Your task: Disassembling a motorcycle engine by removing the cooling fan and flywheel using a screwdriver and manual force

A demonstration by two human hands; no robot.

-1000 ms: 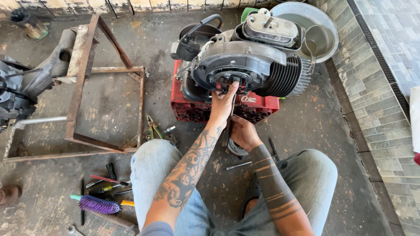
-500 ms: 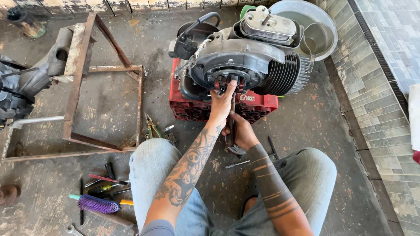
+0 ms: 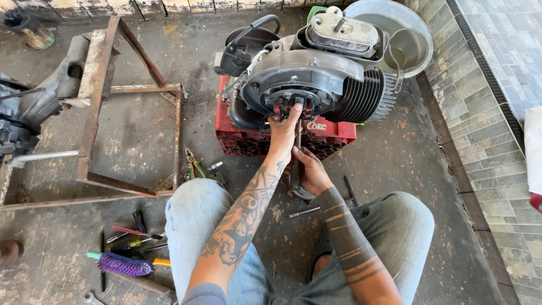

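Left hand (image 3: 284,129) hides engine (image 3: 316,79) hub; tool (image 3: 296,164) seemingly gripped.

One label shows — a white logo printed on the front wall of the red plastic crate (image 3: 333,135) under the engine, near its right end. At the right edge lies a white, flat thing (image 3: 533,149), possibly a bag or package — cut off by the frame.

Left: a rusty metal frame (image 3: 96,107) lies on the stained concrete floor (image 3: 141,135).
Foreground: a purple brush (image 3: 121,264) beside screwdrivers (image 3: 132,237).
Top right: a metal basin (image 3: 415,39).
Centre: pliers (image 3: 195,164).
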